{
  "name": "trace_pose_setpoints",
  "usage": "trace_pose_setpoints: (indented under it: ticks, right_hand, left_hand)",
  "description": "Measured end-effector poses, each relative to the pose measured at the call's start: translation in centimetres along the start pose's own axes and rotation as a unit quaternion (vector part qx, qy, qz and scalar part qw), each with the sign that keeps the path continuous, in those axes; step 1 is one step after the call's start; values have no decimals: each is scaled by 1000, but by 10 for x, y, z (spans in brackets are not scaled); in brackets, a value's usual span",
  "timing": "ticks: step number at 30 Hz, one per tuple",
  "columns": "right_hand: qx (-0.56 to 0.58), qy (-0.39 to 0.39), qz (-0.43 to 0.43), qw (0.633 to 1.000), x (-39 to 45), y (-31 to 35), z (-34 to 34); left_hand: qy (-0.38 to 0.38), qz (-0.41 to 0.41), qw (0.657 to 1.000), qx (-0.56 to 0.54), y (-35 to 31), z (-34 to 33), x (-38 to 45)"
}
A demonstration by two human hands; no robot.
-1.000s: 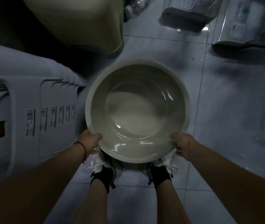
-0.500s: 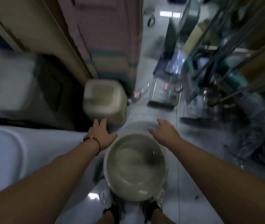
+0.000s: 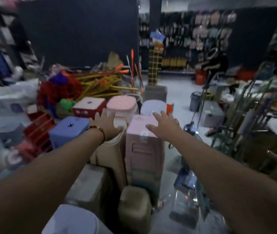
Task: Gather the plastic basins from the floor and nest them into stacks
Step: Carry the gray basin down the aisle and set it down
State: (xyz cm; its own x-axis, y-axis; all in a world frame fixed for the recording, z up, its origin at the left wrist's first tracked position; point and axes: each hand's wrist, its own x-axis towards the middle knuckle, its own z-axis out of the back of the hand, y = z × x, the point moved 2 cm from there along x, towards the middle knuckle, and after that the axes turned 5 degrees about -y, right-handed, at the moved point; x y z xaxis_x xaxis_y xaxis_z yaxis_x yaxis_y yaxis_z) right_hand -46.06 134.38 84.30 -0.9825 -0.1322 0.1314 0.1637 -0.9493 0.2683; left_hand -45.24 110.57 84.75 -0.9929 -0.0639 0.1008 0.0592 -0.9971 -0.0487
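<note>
Dim shop floor (image 3: 176, 92), piled with stuff, and two empty hands held out.

Big things first: tall stacks of plastic stools, a pink stack (image 3: 142, 142) and a cream stack (image 3: 110, 149), stand right in front of the person. Smaller: the left hand (image 3: 106, 123) and right hand (image 3: 164, 124) reach out over them, fingers spread, holding nothing. No basin shows anywhere right now. I think an arm could bump a tall stack and tip it, since everything stands so close together.

Dim, motion-blurred wide-angle view, with edges stretched and smeared.
</note>
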Motion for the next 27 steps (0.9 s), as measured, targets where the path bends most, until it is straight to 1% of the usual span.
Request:
trace_pose_setpoints:
  ticks: [2,4,7,10,13,16,18,20,22,27]
  right_hand:
    - [2,-16,31,999,0,22,27]
    - [3,-27,57,998,-3,39,46]
    - [-1,-11,92,996,-13,57,65]
    - [-4,11,125,992,-20,67,80]
    - [5,11,169,986,-28,83,90]
    - [14,39,220,975,-42,107,87]
    - [13,65,259,964,-53,126,80]
    - [27,90,292,952,-67,150,74]
    - [38,112,322,939,-82,176,66]
    - [29,120,398,909,-124,254,45]
  left_hand:
    - [-38,9,999,21,6,40,-4]
    - [-51,18,997,53,9,66,-14]
    - [-43,36,992,115,9,84,-44]
    - [-10,74,992,105,8,86,-77]
    - [-2,117,988,97,20,87,-110]
    - [-2,172,982,81,46,93,-152]
    - [-23,216,974,67,65,97,-184]
    - [-37,255,964,72,80,103,-220]
    - [-30,284,955,83,94,109,-255]
    - [-42,333,937,91,132,128,-325]
